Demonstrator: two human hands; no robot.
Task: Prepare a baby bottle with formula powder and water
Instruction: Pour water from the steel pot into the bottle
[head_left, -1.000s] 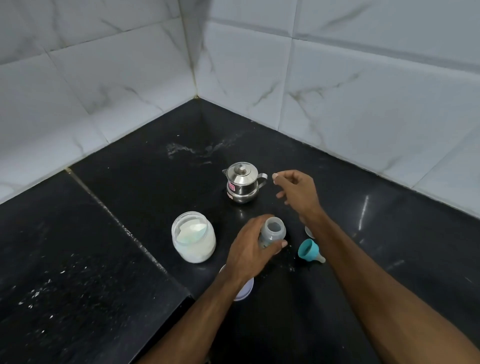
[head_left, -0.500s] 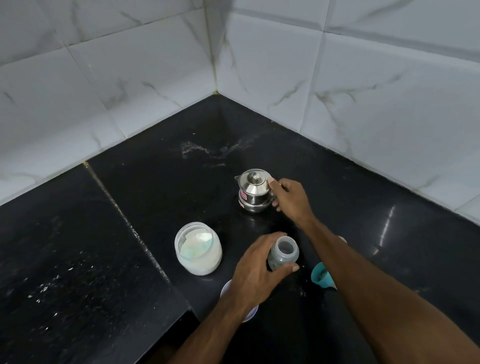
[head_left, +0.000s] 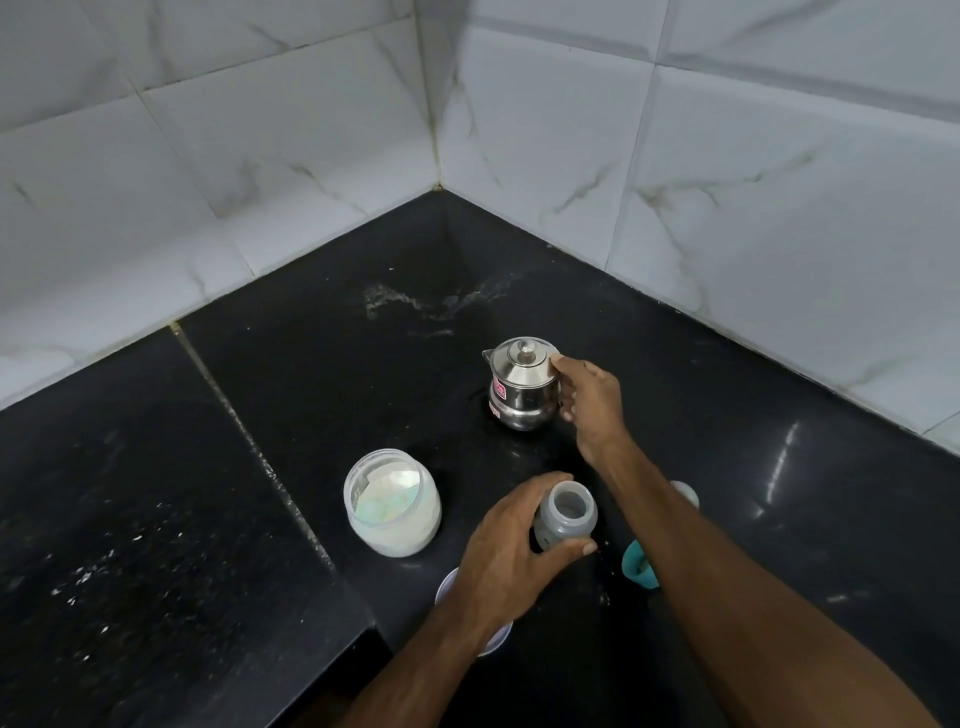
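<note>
Now the black, glossy bench (head_left: 322, 395) carries everything near its back corner. Steel pot (head_left: 522, 384), lidded and round-bellied: the right hand (head_left: 589, 400) curls round its handle side; lift it level, I judge, then tip slowly. Clear powder jar (head_left: 392, 501) stands toward the left edge. Left hand (head_left: 511, 561) grips the open plastic bottle (head_left: 566, 519); keep it upright.

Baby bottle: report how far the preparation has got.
Done: the bottle stands open on the counter, its teal cap set aside; the powder jar is open. In hand: the left hand grips the bottle and the right hand grips the steel jug, lid on. Left: pouring water, capping; powder inside cannot be judged.
</note>
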